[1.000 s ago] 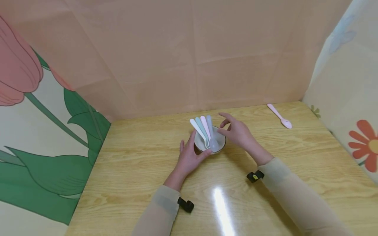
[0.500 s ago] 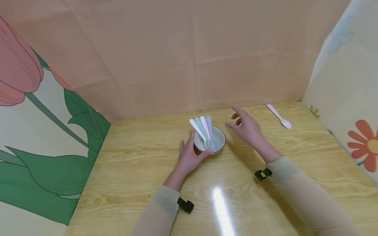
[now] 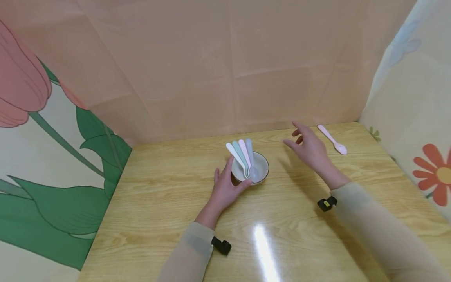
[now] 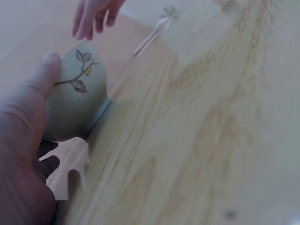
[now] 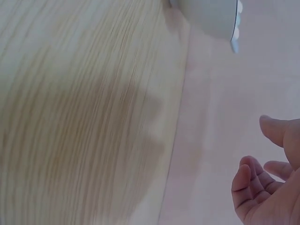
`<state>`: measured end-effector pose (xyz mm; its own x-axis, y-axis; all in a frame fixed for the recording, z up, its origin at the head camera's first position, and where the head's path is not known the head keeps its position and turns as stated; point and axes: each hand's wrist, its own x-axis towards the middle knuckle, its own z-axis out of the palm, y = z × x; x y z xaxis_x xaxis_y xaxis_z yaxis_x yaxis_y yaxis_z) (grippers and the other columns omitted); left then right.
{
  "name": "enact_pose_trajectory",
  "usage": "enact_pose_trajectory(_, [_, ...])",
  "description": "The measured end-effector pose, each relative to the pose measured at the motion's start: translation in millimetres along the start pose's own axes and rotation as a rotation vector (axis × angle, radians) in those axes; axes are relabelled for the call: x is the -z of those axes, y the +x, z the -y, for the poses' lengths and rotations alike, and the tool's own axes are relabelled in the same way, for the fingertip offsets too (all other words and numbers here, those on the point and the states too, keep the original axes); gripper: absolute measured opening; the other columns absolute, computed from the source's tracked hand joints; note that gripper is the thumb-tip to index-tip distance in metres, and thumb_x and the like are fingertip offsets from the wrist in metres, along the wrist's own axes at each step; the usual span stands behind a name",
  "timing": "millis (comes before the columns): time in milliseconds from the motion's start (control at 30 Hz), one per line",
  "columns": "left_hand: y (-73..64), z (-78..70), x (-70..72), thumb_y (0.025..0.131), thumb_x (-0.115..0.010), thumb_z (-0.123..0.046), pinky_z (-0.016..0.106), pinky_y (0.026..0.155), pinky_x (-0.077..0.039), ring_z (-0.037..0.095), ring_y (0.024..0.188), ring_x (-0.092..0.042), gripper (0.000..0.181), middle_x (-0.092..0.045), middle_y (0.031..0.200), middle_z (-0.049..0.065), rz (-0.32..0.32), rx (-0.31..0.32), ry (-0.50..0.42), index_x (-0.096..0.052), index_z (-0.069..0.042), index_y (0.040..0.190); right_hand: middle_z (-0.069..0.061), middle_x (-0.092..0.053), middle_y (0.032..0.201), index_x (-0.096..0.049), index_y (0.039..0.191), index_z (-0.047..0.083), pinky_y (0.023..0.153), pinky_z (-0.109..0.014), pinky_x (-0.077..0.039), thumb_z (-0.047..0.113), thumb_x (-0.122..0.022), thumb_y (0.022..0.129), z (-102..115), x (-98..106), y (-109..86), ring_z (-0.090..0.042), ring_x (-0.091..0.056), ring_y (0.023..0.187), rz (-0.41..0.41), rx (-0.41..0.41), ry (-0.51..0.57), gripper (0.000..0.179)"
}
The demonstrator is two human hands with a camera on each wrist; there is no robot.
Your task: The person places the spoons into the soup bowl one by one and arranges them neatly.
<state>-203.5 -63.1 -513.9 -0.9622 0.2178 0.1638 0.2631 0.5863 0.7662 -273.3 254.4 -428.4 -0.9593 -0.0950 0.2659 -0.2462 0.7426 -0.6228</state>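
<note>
My left hand (image 3: 224, 190) holds a small white bowl (image 3: 261, 166) with a dark rim, thumb at its near edge and fingers along its left side. A brown leaf sprig decorates the bowl's outer wall (image 4: 77, 108) in the left wrist view. Several spoons (image 3: 243, 154) lean fanned together in it: white, pale green, pink and lavender, handles sticking out past the far rim. Above the table, right of the bowl, my right hand (image 3: 311, 150) hangs with loosely bent fingers and nothing between them. Just beyond it a pink spoon (image 3: 332, 139) lies on the tabletop.
The wooden table (image 3: 158, 203) ends at a peach cloth backdrop (image 3: 176, 78) behind. Flower-printed panels stand left (image 3: 63, 203) and right (image 3: 419, 117). A bright light streak reflects near the front. Each wrist wears a black camera strap.
My right hand has moved away from the bowl to the right, toward the lone pink spoon. The lavender spoon stays in the bowl beside the others. My left hand stays put.
</note>
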Motion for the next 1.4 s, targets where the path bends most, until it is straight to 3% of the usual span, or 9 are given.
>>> enact_pose_trajectory(267, [0.0, 0.2, -2.8, 0.097, -0.079, -0.063, 0.057, 0.135, 0.004, 0.026, 0.159, -0.041, 0.109, -0.045, 0.172, 0.006, -0.005, -0.004, -0.014, -0.012, -0.035, 0.178, -0.027, -0.066, 0.132, -0.040, 0.169, 0.002, 0.074, -0.048, -0.050, 0.033, -0.076, 0.108, -24, 13, 4.8, -0.042, -0.067, 0.106, -0.035, -0.007, -0.051, 0.077])
enact_pose_trajectory(600, [-0.2, -1.5, -3.0, 0.097, -0.079, -0.063, 0.059, 0.135, 0.002, 0.028, 0.158, -0.042, 0.107, -0.046, 0.171, 0.007, -0.010, -0.013, -0.026, -0.015, -0.034, 0.178, -0.029, -0.059, 0.138, -0.030, 0.174, 0.004, 0.084, -0.061, -0.050, 0.040, -0.070, 0.111, -46, 32, 7.7, -0.046, -0.061, 0.115, -0.015, -0.047, -0.067, 0.083])
enact_pose_trajectory(967, [-0.3, -3.4, -1.7, 0.097, -0.081, -0.058, 0.058, 0.135, 0.003, 0.025, 0.158, -0.043, 0.107, -0.048, 0.170, 0.005, -0.007, -0.010, -0.033, -0.016, -0.033, 0.178, -0.030, -0.063, 0.134, -0.032, 0.172, 0.000, 0.083, -0.058, -0.048, 0.039, -0.073, 0.109, -75, 44, 16.6, -0.045, -0.064, 0.112, -0.052, -0.068, -0.082, 0.084])
enact_pose_trajectory(1400, [0.0, -0.7, -2.1, 0.097, -0.081, -0.060, 0.058, 0.135, 0.003, 0.026, 0.158, -0.042, 0.107, -0.047, 0.171, 0.006, -0.003, -0.012, -0.022, -0.015, -0.034, 0.178, -0.034, -0.059, 0.143, -0.024, 0.174, 0.002, 0.085, -0.059, -0.048, 0.053, -0.062, 0.111, -100, 61, 17.1, -0.050, -0.061, 0.118, -0.050, -0.155, -0.101, 0.090])
